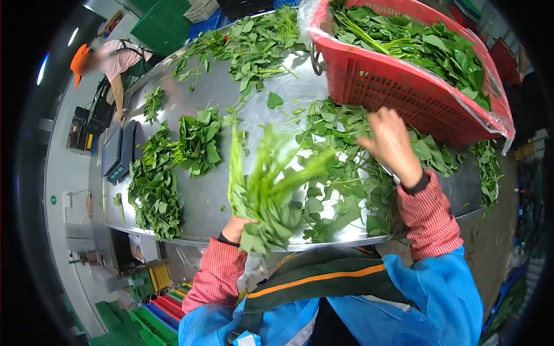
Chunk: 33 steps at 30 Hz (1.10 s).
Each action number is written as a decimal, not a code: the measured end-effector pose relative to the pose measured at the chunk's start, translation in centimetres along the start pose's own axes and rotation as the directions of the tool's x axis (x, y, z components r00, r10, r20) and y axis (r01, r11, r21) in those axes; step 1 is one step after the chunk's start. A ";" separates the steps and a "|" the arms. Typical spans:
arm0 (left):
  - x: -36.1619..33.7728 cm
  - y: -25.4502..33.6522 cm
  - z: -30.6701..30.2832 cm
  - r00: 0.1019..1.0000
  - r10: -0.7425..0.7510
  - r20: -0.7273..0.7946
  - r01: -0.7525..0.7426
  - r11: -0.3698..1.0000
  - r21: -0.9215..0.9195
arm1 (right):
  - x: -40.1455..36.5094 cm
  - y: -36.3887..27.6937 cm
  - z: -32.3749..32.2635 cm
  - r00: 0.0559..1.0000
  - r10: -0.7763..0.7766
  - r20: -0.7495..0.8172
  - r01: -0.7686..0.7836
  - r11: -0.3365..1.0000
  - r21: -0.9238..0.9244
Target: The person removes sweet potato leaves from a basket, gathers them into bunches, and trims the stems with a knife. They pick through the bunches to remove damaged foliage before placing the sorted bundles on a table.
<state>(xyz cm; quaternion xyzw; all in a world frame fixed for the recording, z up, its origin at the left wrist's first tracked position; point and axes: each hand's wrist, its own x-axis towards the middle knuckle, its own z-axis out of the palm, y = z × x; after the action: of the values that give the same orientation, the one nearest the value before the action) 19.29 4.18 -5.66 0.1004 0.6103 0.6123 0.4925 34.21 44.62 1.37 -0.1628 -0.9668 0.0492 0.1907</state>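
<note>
My left hand [235, 228], at the near edge of the metal table [202, 222], is closed around a bunch of leafy greens [268, 202]. The leaves hang over the hand, and the pale green stems point away from me, blurred by motion. My right hand [391, 141] is raised over loose leafy greens [340, 193], in front of the red crate [369, 81]. Its fingers and thumb are apart, with nothing seen in them. A small shiny strip shows by the right wrist; I cannot make out what it is.
Bundles of greens [154, 199] lie at the left beside a digital scale [118, 153]. More greens [254, 55] are spread along the far side. The red crate, lined with plastic and full of greens, stands at the right. Another person [118, 60] leans over the far left end.
</note>
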 end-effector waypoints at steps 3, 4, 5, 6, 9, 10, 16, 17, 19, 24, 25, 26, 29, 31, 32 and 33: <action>0.1 0.0 1.8 0.994 0.037 0.104 0.040 0.757 -0.652 | -1.9 -2.2 -0.1 0.726 -0.156 0.669 -0.253 0.845 0.472; 0.5 -0.8 1.2 0.995 0.017 0.100 0.051 0.770 -0.636 | -3.2 -2.8 1.9 0.684 -0.267 0.679 -0.401 0.640 0.656; 0.8 -1.6 0.7 0.995 -0.003 0.096 0.062 0.782 -0.620 | -3.7 -3.2 4.7 0.592 -0.401 0.699 -0.445 0.561 0.698; 1.2 -2.4 0.1 0.995 -0.023 0.092 0.074 0.793 -0.604 | -3.8 -3.7 6.4 0.624 -0.428 0.654 -0.521 0.396 0.756; 1.0 -0.9 2.5 0.981 -0.071 0.178 0.163 0.796 -0.582 | -3.6 -5.8 9.2 0.770 -0.440 0.461 -0.569 -0.147 0.809; 1.3 -1.0 3.0 0.986 -0.145 0.087 0.169 0.851 -0.496 | -3.3 -6.4 9.6 0.835 -0.410 0.366 -0.506 -0.313 0.804; 2.2 0.0 9.0 0.998 0.064 0.021 -0.065 0.997 0.045 | -1.5 -7.4 9.3 0.862 -0.250 0.440 -0.450 0.021 0.893; 2.4 -0.6 9.3 0.989 0.148 -0.024 -0.141 0.973 0.182 | -1.5 -7.3 9.5 0.871 -0.243 0.427 -0.431 0.039 0.901; 2.4 -1.3 10.1 0.944 0.321 -0.080 -0.252 0.856 0.451 | -1.3 -7.7 9.1 0.903 -0.192 0.384 -0.389 0.008 0.921; 2.4 -0.4 11.6 0.855 0.503 0.122 -0.348 0.384 0.855 | -0.9 -8.6 8.9 0.892 -0.209 0.401 -0.452 -0.375 0.809; 2.1 0.5 12.4 0.875 0.464 0.140 -0.338 0.377 0.862 | -0.5 -8.8 8.6 0.893 -0.229 0.388 -0.451 -0.447 0.772; 2.0 1.0 12.8 0.892 0.423 0.158 -0.329 0.368 0.870 | -0.1 -8.9 8.3 0.894 -0.248 0.373 -0.448 -0.516 0.730; 1.5 1.7 13.6 0.935 0.324 0.146 -0.242 0.280 0.929 | 0.3 -8.7 8.3 0.844 -0.217 0.491 -0.528 -0.501 0.686; 1.2 1.9 14.0 0.954 0.264 0.141 -0.205 0.231 0.951 | 0.2 -8.6 9.4 0.810 -0.209 0.547 -0.574 -0.467 0.672; 1.2 1.7 14.1 0.958 0.239 0.157 -0.208 0.207 0.956 | 0.0 -8.4 10.1 0.802 -0.213 0.559 -0.588 -0.452 0.671; 1.1 1.6 14.1 0.962 0.215 0.171 -0.212 0.183 0.960 | 0.1 -8.4 10.1 0.793 -0.217 0.569 -0.600 -0.436 0.670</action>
<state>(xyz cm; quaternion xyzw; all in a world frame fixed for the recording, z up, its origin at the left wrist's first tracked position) 28.15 14.53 -1.52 0.4683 0.8381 0.1586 0.2306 27.73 36.40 -6.59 -0.1047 -0.4274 0.8976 -0.0270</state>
